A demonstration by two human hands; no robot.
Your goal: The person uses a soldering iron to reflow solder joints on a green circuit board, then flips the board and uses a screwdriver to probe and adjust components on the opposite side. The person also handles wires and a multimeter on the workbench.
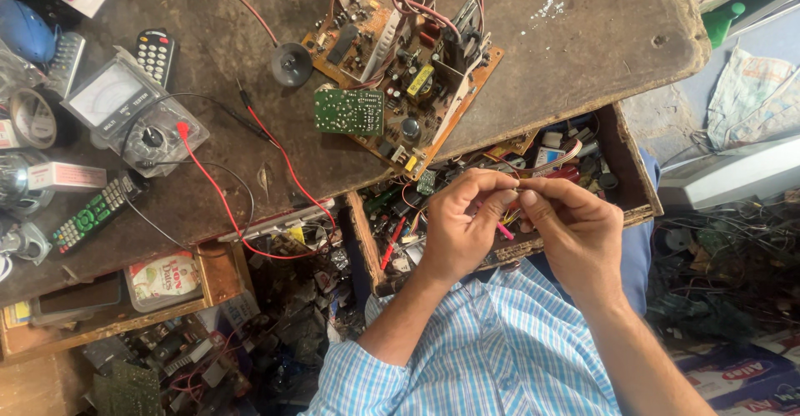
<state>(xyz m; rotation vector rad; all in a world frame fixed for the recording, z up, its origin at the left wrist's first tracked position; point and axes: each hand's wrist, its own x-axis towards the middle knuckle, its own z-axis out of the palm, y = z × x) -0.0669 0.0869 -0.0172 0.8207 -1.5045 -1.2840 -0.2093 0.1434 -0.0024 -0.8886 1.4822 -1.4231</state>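
1. Your left hand (457, 231) and right hand (573, 231) meet fingertip to fingertip, pinching a tiny part (518, 184) too small to make out.
2. A pink stick (505, 231) pokes out just under your hands.
3. Below them sits an open drawer (635, 174) full of wires and bits.
4. Past your fingers, a brown circuit board (400, 66) lies on the wooden table (583, 41).
5. Far off to the side rests a meter (125, 108) with red and black wires.

My left hand (458, 224) and right hand (575, 229) meet fingertip to fingertip over the open drawer (637, 187); the circuit board (400, 62) lies on the workbench (583, 41) beyond; the multimeter (125, 108) sits far left, a remote (96, 212) beside it.
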